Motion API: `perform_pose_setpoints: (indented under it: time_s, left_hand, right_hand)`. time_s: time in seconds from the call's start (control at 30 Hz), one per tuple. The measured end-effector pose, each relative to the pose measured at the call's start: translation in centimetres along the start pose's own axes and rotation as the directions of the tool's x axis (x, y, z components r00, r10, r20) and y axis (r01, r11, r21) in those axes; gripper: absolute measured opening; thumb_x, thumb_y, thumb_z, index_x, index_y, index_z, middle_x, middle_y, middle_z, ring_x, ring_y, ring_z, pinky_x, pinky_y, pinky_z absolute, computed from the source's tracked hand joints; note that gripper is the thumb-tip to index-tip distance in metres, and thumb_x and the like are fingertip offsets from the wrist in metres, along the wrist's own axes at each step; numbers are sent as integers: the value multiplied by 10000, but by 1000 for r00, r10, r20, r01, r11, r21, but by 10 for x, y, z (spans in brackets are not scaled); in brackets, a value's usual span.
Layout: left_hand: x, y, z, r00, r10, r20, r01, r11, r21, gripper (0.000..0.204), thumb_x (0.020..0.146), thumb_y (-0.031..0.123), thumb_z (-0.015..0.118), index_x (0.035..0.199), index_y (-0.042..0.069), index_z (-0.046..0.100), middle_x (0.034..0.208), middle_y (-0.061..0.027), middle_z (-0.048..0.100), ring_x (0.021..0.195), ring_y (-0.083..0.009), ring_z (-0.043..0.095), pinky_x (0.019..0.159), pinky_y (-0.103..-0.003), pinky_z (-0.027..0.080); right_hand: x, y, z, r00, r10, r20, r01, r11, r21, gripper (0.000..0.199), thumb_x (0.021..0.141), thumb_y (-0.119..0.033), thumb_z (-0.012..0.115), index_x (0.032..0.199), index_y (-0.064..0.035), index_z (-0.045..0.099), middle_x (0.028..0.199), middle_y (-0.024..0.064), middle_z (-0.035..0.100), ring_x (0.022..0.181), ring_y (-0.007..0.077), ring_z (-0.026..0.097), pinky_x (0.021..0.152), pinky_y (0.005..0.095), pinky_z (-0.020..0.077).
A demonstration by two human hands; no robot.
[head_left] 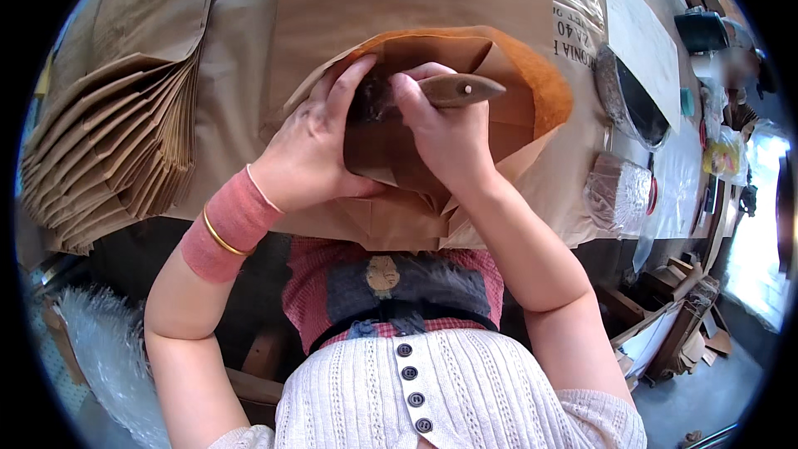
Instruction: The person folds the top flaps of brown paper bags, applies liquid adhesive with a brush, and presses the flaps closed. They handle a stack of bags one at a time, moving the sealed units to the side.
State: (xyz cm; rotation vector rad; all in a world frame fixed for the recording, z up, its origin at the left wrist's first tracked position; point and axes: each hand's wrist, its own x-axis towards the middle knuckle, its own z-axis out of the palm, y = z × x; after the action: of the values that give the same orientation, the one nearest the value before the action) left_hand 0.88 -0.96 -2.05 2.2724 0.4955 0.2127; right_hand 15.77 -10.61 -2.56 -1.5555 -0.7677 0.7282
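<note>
A brown paper bag (515, 145) lies on the table in front of me, its mouth spread wide and an orange-brown band along the far right rim. My left hand (320, 129) holds the bag at the left of its mouth, thumb and fingers apart against the paper. The wooden handle of a brush (465, 91) rises from my right hand (440, 120), which is closed round it over the opening. The brush's dark end points left into the bag, close to my left fingers; its tip is partly hidden.
At the left stands a thick fanned stack of folded paper bags (116, 145). On the right are a dark-lined basin (632, 104), a plastic-wrapped block (618, 191) and a white sheet (640, 33). Clear plastic (104, 357) hangs at lower left; wood pieces (673, 316) lie below right.
</note>
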Motion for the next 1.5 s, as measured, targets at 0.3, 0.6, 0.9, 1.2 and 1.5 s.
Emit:
perform_pose_setpoints:
  time_s: [0.3,0.6,0.9,1.2,1.5]
  left_hand:
    - [-1,5,5,995,-97,37,93,990,105,1106,560,289,869,1466,98,264,1428,-226,362,1330,-412,388,1101,-434,363]
    - [2,8,-2,995,-75,71,61,980,189,708,582,225,806,1184,-43,544,1287,-266,521,1234,-397,496,1042,-410,419]
    - [-1,1,-6,987,50,152,-102,929,355,440,586,231,748,834,-122,664,1154,-293,615,1131,-387,578,988,-394,467]
    - [8,6,-5,989,-75,129,41,968,247,93,729,8,597,811,-31,576,941,-250,633,890,-377,646,757,-437,536]
    - [35,-17,18,996,-78,-45,90,887,452,95,745,74,667,711,-6,627,779,-209,612,788,-383,620,704,-468,492]
  right_hand:
    - [-15,-27,-84,987,-135,-92,98,939,-329,80,844,-69,659,801,-3,667,696,87,661,625,132,621,592,286,495]
    - [-35,-39,-128,990,-113,-88,83,952,-294,146,865,-94,623,759,-4,665,638,2,625,585,86,581,528,261,448]
    - [10,-30,-76,652,-323,686,649,705,-284,237,803,-100,709,1023,-15,686,751,137,583,647,333,567,584,411,462]
    - [-9,-37,-121,966,-249,64,245,816,-524,127,829,-71,660,923,0,709,768,89,680,633,136,606,600,267,480]
    - [-34,-18,-70,991,58,-120,-73,989,-126,114,884,-95,657,805,-13,665,673,-15,610,649,38,554,572,224,455]
